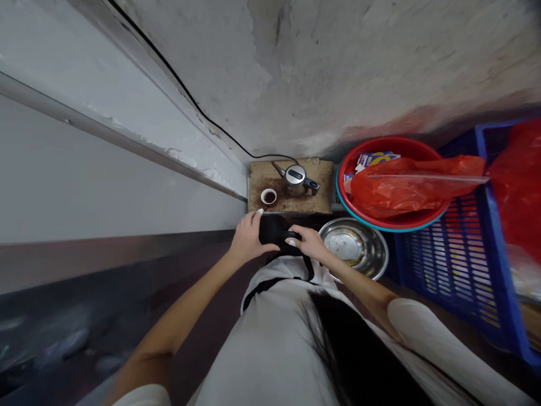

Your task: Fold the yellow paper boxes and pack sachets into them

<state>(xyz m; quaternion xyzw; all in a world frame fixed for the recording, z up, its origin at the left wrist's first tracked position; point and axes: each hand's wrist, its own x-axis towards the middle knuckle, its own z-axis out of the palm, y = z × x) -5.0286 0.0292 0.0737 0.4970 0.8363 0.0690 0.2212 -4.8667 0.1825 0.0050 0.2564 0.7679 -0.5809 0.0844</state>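
Head camera shows a black pot (271, 228) just in front of the brown tabletop (324, 179). Its handle points right, so its long way runs side to side. The left hand (247, 237) cups its round side, thumb apart; the right hand (308, 243) grips the handle. Behind sit a white cup (268, 197) and a silver kettle (295, 176), its spout pointing left.

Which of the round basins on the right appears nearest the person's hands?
The shiny silver metal basin, closest to the right hand; the red plastic basin and the turquoise basin beneath it appear farther away.
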